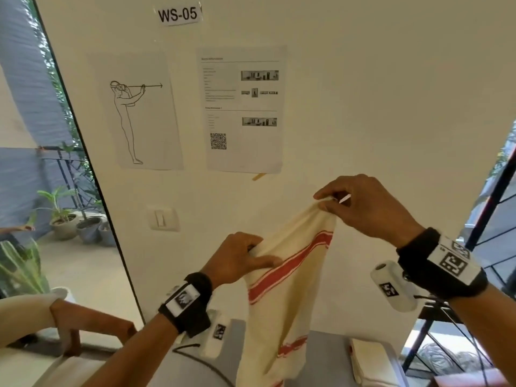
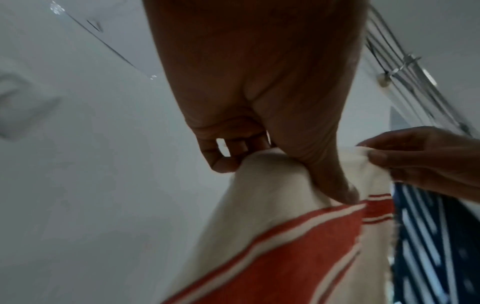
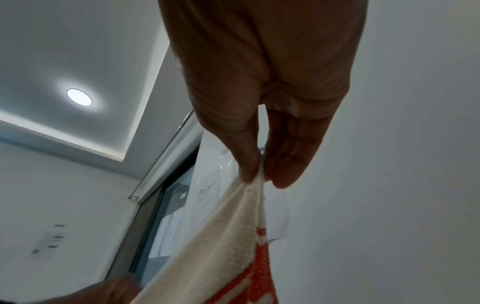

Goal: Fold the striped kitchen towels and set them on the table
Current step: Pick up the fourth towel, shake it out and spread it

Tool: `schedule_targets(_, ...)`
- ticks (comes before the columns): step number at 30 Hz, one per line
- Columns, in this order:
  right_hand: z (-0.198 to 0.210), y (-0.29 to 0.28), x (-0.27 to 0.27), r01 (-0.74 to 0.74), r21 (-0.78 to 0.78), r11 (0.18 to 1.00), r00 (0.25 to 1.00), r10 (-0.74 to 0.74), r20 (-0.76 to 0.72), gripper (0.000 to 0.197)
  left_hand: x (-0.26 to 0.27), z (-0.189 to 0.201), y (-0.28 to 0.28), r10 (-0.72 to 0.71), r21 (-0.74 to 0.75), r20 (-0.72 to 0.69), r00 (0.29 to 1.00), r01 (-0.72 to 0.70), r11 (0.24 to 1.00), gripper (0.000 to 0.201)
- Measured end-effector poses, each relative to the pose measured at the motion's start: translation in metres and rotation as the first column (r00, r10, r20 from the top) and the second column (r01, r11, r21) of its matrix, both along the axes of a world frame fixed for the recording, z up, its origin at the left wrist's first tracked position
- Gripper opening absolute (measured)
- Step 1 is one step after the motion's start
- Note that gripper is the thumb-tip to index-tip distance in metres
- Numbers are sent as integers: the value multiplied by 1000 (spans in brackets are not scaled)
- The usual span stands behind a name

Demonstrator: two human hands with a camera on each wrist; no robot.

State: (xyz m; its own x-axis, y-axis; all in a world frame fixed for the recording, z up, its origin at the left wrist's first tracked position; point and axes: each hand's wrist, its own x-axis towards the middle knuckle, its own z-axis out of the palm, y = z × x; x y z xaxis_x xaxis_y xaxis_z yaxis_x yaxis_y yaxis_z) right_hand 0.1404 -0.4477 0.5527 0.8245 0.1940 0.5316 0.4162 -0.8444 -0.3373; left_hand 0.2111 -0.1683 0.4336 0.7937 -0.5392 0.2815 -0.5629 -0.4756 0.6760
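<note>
A cream kitchen towel with red stripes (image 1: pixel 282 297) hangs in the air in front of the wall, held up by both hands. My right hand (image 1: pixel 363 208) pinches its top corner (image 3: pixel 253 185) between thumb and fingers, higher up. My left hand (image 1: pixel 240 258) grips the top edge lower and to the left, its fingers curled over the cloth (image 2: pixel 262 170) and its thumb pressed on the front. The towel's lower end drops out of the head view below. A folded cream towel (image 1: pixel 368 361) lies on the grey table (image 1: pixel 326 356) at the lower right.
The white wall close ahead carries taped papers (image 1: pixel 243 107) and a light switch (image 1: pixel 163 219). Another person's hand (image 1: pixel 83 328) rests at the lower left by a glass door. A black cable (image 1: pixel 190 356) lies on the table. A window with a dark frame stands to the right (image 1: pixel 497 196).
</note>
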Motion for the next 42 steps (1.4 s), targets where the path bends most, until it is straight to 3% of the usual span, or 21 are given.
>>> schedule_targets(4, 15, -49, -13, 183, 34, 982, 983, -183, -10, 7, 17, -12, 50, 52, 101, 19, 998, -54, 993, 79)
schedule_targets(9, 15, -70, -16, 260, 174, 950, 963, -241, -125, 5, 42, 2, 91, 46, 273, 81, 996, -67, 960, 77)
schedule_targets(12, 6, -77, -11, 273, 296, 915, 957, -227, -180, 5, 52, 11, 100, 108, 401, 136, 985, -154, 903, 54)
schedule_targets(19, -20, -100, 0, 300, 447, 843, 953, -245, -178, 3, 73, 22, 129, 214, 377, 128, 968, -247, 893, 31)
schedule_targets(23, -31, -109, 7, 286, 506, 814, 957, -224, -182, 3, 83, 12, 140, 329, 306, 196, 924, -376, 875, 43)
schedule_targets(26, -47, -114, 20, 345, 508, 789, 938, -269, -220, 6, 89, 7, 133, 380, 256, 196, 904, -421, 870, 24)
schedule_targets(29, -60, -120, 31, 417, 479, 772, 909, -353, -223, 9, 93, 18, 114, 406, 97, 66, 912, -410, 907, 14)
schedule_targets(32, -52, -117, 25, 388, 504, 771, 871, -486, 72, 6, 90, 50, 89, 490, -281, 99, 866, -448, 849, 18)
schedule_targets(34, -50, -105, 5, 292, 543, 787, 812, -504, 294, 12, 75, 61, 79, 572, -471, 283, 770, -408, 782, 26)
schedule_targets(36, -78, -97, -20, 266, 459, 848, 814, -453, 363, 15, 50, 36, 77, 574, -482, 478, 665, -348, 804, 27)
schedule_targets(37, -103, -95, -32, 279, 373, 885, 854, -406, 325, 16, 37, 10, 81, 531, -437, 501, 683, -330, 837, 28)
schedule_targets(39, -167, -95, -61, 321, 268, 908, 929, -356, 96, 19, 12, -59, 98, 432, -284, 439, 787, -335, 898, 28)
schedule_targets(42, -249, -91, -104, 455, 281, 845, 889, -411, -204, 26, -7, -173, 135, 358, -48, 219, 908, -356, 933, 32)
